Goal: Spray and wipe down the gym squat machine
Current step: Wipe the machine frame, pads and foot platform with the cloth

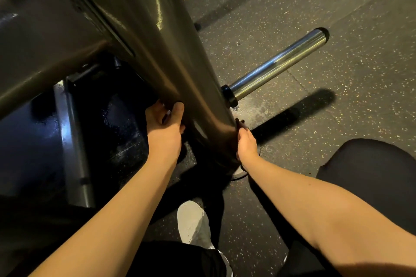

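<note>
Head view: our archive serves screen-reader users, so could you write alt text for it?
A person's left hand and right hand reach to opposite sides of the squat machine's dark frame post, low near the speckled floor; whether they hold anything is too dark to tell. A chrome peg juts from the post to the right, above a white shoe.

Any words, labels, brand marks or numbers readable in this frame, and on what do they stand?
None can be read. The frame post, the chrome weight peg, the speckled floor and the white shoe show no lettering, sticker or number in this view.
</note>
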The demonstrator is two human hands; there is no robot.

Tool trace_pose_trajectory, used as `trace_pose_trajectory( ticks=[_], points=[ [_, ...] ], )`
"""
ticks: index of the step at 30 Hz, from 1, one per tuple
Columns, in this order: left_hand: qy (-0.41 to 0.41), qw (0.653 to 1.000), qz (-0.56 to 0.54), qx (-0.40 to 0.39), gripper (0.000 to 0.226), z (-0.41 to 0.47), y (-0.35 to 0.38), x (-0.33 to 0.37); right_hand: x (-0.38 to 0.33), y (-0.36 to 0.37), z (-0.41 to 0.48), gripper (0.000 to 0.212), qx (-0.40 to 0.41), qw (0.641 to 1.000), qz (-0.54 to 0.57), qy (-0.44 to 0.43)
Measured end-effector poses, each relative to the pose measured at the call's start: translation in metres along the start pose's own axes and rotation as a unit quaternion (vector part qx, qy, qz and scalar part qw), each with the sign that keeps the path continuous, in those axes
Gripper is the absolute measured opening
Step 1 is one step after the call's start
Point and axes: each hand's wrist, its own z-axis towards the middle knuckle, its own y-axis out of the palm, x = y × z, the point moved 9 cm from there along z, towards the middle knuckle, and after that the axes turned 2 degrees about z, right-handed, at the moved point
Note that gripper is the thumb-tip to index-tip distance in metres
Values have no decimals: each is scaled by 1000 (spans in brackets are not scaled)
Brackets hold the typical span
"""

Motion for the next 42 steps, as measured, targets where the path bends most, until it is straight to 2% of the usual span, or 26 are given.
trace_pose_trajectory(
  ticks=[3,6,8,13,16,19,22,24,27,29,32,34,36,38,40,42],
  points=[
    [-2,1000,-5,-8,38,2,0,0,47,-3,47,30,1,989,124,81],
    [-9,1000,-10,-17,41,3,-1,1,52,3,32,33,18,985,128,111],
    [-18,999,-15,-25,39,1,0,3,42,4,11,44,54,987,110,106],
    [-27,999,-14,-39,45,-6,0,13,-29,43,-68,62,1,999,43,11],
    [5,1000,9,-16,51,-9,-5,30,-93,63,-131,61,-56,992,11,-109],
    [41,999,7,18,42,-11,-9,56,-156,72,-172,55,-99,959,-9,-264],
    [50,998,-18,31,43,-9,-11,74,-200,78,-187,54,-108,913,-81,-384],
    [48,998,-33,36,41,-9,-12,78,-197,73,-176,55,-101,904,-107,-401],
    [44,997,-37,46,37,-10,-13,81,-173,61,-158,54,-75,929,-116,-344],
    [37,997,-44,45,26,-12,-12,82,-181,66,-167,55,-70,936,-123,-324],
    [50,997,-42,32,21,-12,-11,87,-239,94,-214,58,-81,897,-119,-417],
    [56,997,-37,30,35,-13,-13,90,-273,107,-245,59,-84,857,-118,-494],
    [58,997,-46,28,44,-13,-14,92,-284,110,-252,59,-94,827,-124,-540],
    [58,997,-49,29,38,-13,-13,92,-272,105,-241,59,-102,807,-152,-562],
    [50,996,-63,32,27,-13,-13,92,-238,91,-218,58,-102,822,-171,-534],
    [38,995,-79,41,26,-14,-15,92,-206,78,-195,56,-98,865,-179,-458]
  ],
)
